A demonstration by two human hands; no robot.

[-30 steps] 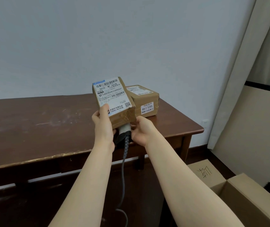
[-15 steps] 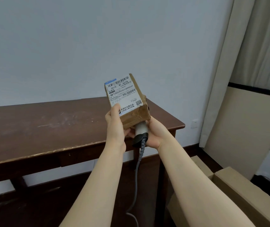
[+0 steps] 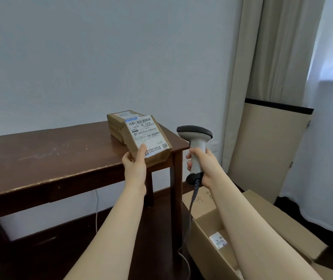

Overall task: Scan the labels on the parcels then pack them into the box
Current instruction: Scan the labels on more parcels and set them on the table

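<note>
My left hand (image 3: pixel 134 162) holds a brown parcel (image 3: pixel 146 139) by its near corner, its white barcode label facing up, tilted above the table's right end. Behind it a second brown parcel (image 3: pixel 117 122) lies on the dark wooden table (image 3: pixel 46 158). My right hand (image 3: pixel 201 163) grips the grey handle of a barcode scanner (image 3: pixel 196 142), held upright to the right of the parcel and apart from it. An open cardboard box (image 3: pixel 204 241) stands on the floor at lower right, with a labelled parcel (image 3: pixel 218 241) visible inside.
The scanner's coiled cable (image 3: pixel 192 201) hangs down toward the floor beside the table leg. A white wall is behind the table; curtains (image 3: pixel 279 47) and a beige panel (image 3: pixel 262 150) stand to the right.
My hands have moved apart: the scanner came out from under the parcel and now stands upright to its right. The view swung so the floor box and the second parcel show.
</note>
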